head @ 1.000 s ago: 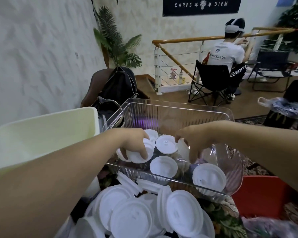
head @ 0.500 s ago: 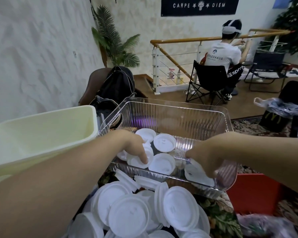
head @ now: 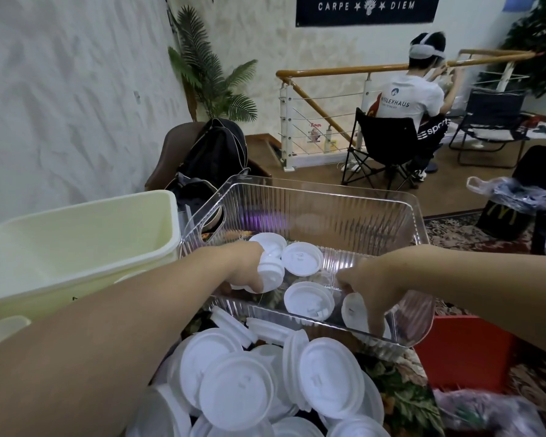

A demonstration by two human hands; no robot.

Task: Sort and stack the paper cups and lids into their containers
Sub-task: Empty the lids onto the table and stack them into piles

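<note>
both hands down inside the clear bin (head: 312,203). left hand (head: 245,266) curled round a small stack of lids (head: 270,272) at the bin's left end. right hand (head: 371,285) fingers bent down onto a lid (head: 355,310) in the near right corner, gripping or just pressing, hard to tell. three more lids lying flat on the bin floor, between and behind the hands. cream tub (head: 76,244) just left, touching the bin, inside mostly hidden. loose heap of lids (head: 259,383) in front of the bin, too overlapped to count. red box (head: 464,351) low on the right.
</note>
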